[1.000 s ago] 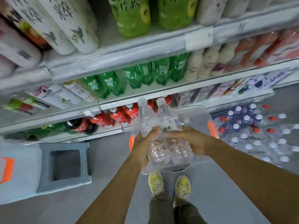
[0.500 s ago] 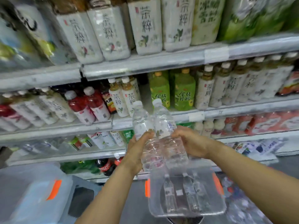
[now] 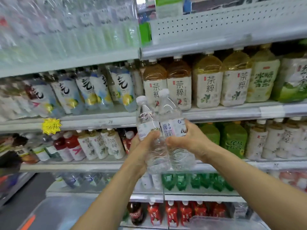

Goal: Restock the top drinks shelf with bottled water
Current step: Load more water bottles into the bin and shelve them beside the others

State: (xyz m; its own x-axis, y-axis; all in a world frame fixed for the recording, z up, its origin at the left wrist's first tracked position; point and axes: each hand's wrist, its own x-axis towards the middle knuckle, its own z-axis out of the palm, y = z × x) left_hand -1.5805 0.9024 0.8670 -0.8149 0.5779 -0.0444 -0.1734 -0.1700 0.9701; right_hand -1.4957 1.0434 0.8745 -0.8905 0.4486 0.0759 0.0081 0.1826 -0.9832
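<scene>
Water bottles, two, upright & touching, mid-air in front of tea shelf, well below top shelf. L hand fingers curl round left bottle; R hand fingers wrap right bottle at label.

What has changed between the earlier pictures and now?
Both hands raised the bottles from low above the floor up toward the top shelf. Unchanged: the left hand grips the left bottle, the right hand the right bottle, side by side.
</scene>
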